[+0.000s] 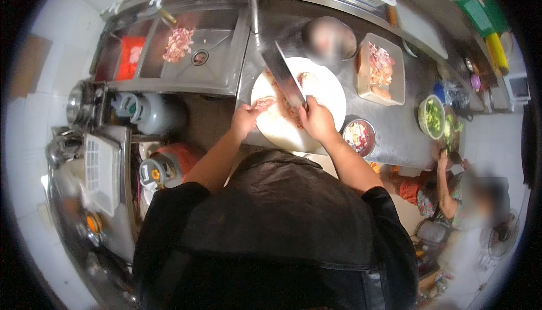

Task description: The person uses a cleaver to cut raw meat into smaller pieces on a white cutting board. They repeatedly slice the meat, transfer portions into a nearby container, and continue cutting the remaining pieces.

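A round white cutting board (pixel 326 98) lies on the steel counter in front of me. My right hand (pixel 315 119) grips a cleaver (pixel 284 75), its broad blade slanting up and left over the board's middle. At the board's left edge my left hand (pixel 245 120) holds a piece of raw meat (pixel 264 103) between its fingers. Another piece of meat (pixel 303 78) rests on the board right of the blade. Brownish residue stains the board under and beside the cleaver; the blade hides part of it.
Right of the board stand a steel bowl of chopped ingredients (pixel 359 138), a plastic bin of cut meat (pixel 383 73) and a bowl of greens (pixel 432 117). A blurred basin (pixel 330 40) sits behind. Left is a sink (pixel 216 62) with meat pieces (pixel 178 45). Another person's arm (pixel 444 191) reaches toward greens.
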A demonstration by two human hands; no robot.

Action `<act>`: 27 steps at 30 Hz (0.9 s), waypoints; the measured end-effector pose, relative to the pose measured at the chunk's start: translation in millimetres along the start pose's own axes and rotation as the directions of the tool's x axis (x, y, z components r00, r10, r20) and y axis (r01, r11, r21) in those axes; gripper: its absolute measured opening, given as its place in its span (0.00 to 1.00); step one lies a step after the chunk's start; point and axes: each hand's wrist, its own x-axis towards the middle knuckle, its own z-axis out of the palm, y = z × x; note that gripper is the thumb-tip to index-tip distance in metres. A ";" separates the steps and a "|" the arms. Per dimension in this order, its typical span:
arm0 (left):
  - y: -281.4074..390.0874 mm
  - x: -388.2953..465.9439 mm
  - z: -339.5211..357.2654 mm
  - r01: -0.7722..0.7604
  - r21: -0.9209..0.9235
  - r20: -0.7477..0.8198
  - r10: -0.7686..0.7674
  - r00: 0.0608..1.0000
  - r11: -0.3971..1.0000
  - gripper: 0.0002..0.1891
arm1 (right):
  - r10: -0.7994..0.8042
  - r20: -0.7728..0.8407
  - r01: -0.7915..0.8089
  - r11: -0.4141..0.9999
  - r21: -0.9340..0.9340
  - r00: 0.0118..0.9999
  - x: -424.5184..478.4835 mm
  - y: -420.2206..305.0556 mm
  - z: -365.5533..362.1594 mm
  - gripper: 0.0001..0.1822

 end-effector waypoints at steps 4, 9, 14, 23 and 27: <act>-10.0 -19.3 -5.5 -0.259 0.259 -0.108 0.295 0.949 0.930 0.14 | -0.131 -0.243 0.167 0.977 0.134 0.961 29.7 -88.4 -22.1 0.12; 17.8 -38.7 -3.8 -0.257 0.476 -0.048 0.316 0.948 0.841 0.10 | -0.074 0.214 0.113 0.978 -0.175 0.974 19.0 -19.9 67.2 0.18; 3.4 -47.1 -3.2 -0.265 0.424 -0.092 0.333 0.939 0.866 0.09 | -0.061 0.184 0.110 0.956 -0.273 0.981 51.3 -27.8 11.7 0.17; -9.3 -46.7 12.5 -0.318 0.403 -0.118 0.393 0.912 0.858 0.11 | -0.096 0.072 0.108 0.977 -0.183 0.993 9.7 -16.4 74.3 0.18; -14.2 -44.8 13.7 -0.297 0.408 -0.147 0.383 0.912 0.864 0.10 | 0.026 0.198 0.032 0.958 -0.286 0.980 35.5 -36.7 20.3 0.17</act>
